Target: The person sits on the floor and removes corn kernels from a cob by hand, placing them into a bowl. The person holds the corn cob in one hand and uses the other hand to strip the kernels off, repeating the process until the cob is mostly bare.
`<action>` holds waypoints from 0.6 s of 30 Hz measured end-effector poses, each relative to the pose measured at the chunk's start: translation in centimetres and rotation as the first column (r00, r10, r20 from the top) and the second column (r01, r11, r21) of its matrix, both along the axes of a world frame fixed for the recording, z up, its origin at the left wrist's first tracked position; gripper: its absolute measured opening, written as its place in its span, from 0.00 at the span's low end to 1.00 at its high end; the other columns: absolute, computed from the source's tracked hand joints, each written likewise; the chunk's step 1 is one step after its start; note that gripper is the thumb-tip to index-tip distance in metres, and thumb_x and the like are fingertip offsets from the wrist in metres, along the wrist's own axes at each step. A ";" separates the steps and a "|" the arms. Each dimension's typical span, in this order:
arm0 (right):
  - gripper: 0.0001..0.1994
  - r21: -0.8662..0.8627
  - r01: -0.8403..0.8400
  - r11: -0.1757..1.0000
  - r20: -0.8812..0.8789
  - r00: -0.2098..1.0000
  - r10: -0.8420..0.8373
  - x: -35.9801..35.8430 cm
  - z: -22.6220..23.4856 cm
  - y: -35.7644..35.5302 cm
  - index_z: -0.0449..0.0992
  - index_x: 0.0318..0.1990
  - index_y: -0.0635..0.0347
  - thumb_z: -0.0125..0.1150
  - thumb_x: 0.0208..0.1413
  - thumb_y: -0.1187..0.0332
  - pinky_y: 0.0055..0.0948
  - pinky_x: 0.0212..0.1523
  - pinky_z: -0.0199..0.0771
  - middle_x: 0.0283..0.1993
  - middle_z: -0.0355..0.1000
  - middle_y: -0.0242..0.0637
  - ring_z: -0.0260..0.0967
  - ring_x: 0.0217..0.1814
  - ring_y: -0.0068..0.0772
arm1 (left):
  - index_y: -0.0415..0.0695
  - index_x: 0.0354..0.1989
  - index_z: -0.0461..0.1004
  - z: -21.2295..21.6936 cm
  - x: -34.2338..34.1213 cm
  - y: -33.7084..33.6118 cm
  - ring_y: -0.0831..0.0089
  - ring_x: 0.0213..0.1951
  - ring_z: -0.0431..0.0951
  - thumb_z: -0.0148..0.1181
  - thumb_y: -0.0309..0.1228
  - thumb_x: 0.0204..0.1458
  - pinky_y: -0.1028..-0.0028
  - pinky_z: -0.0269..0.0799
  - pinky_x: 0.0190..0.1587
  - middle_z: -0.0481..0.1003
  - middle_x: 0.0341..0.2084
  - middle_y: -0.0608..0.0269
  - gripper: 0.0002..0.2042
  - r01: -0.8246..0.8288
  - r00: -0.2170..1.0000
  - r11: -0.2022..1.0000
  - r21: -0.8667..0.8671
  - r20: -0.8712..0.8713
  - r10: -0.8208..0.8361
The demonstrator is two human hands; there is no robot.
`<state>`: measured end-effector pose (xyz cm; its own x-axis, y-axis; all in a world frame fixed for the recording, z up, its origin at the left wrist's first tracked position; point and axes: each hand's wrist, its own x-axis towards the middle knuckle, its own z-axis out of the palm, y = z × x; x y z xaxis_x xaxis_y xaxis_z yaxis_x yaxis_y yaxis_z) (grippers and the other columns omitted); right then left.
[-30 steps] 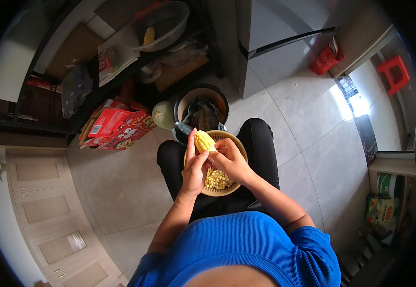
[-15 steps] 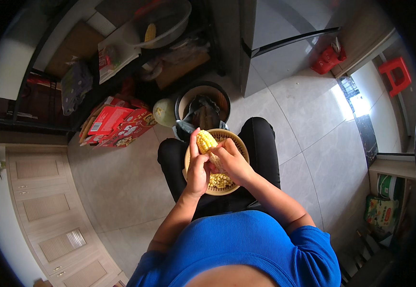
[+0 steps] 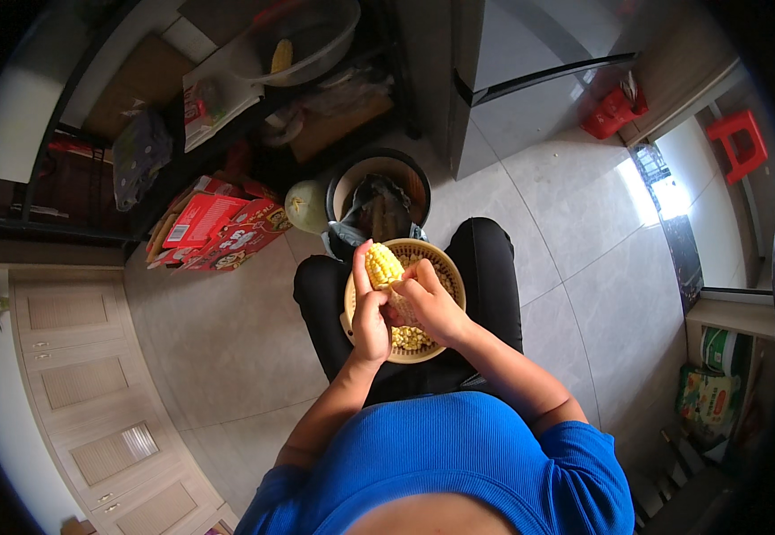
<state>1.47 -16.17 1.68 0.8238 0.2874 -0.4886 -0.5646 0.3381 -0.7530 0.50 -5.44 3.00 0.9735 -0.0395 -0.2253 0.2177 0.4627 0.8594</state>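
Observation:
A partly stripped corn cob (image 3: 383, 265) is held over a tan plastic basket (image 3: 460, 278). Yellow kernels cover its far end, while the near part looks pale and bare. My left hand (image 3: 371, 325) wraps round the cob from the left, its index finger stretched along the side. From the right, my right hand (image 3: 434, 309) is closed on the cob, with thumb and fingers pressed at the edge of the remaining kernels. Loose corn kernels (image 3: 412, 339) lie in the basket, which rests between my thighs. My hands hide part of the cob and the basket's middle.
Just beyond the basket stands a round bin (image 3: 420, 183) with a dark liner. Left of it are a pale green melon (image 3: 305, 208) and red cardboard boxes (image 3: 236, 234). A clear bowl (image 3: 334, 55) on the shelf holds another corn cob (image 3: 281, 56). A grey fridge (image 3: 530, 98) stands far right.
My right fingers have shifted very slightly on the cob. My left hand keeps its hold, and the basket stays nearly in place.

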 end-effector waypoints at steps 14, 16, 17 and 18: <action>0.12 -0.095 0.079 0.992 0.050 0.996 -0.074 0.1 -0.1 0.9 0.56 0.40 0.62 0.51 0.55 0.68 0.23 0.28 0.69 0.33 0.64 0.39 0.66 0.31 0.26 | 0.50 0.63 0.49 -1.3 0.3 -0.8 0.70 0.49 0.66 0.32 0.44 0.61 0.71 0.61 0.53 0.64 0.49 0.58 0.23 -0.094 0.995 0.990 0.103 -0.024 0.097; 0.12 -0.228 0.099 0.969 0.190 0.980 -0.055 -0.3 -0.1 1.1 0.55 0.40 0.62 0.52 0.54 0.70 0.25 0.32 0.69 0.33 0.64 0.40 0.65 0.33 0.27 | 0.46 0.57 0.56 -0.5 0.4 -1.5 0.71 0.44 0.68 0.31 0.48 0.61 0.72 0.63 0.51 0.67 0.42 0.59 0.23 -0.144 0.989 0.987 0.067 -0.037 0.146; 0.13 -0.301 0.109 0.948 0.261 0.965 -0.028 -0.4 -0.1 1.1 0.55 0.40 0.63 0.52 0.54 0.70 0.27 0.34 0.69 0.34 0.64 0.42 0.66 0.34 0.30 | 0.45 0.55 0.58 -1.1 0.5 -1.3 0.71 0.44 0.69 0.31 0.48 0.61 0.72 0.64 0.50 0.67 0.41 0.59 0.23 -0.123 0.990 0.992 0.028 -0.072 0.124; 0.13 -0.370 0.123 0.921 0.329 0.944 0.006 -0.5 -0.1 1.1 0.55 0.39 0.64 0.52 0.54 0.70 0.30 0.36 0.69 0.34 0.64 0.44 0.66 0.35 0.33 | 0.43 0.52 0.60 -1.7 0.8 -1.0 0.71 0.43 0.69 0.31 0.48 0.61 0.72 0.64 0.50 0.68 0.40 0.60 0.22 -0.104 0.989 0.994 -0.011 -0.107 0.102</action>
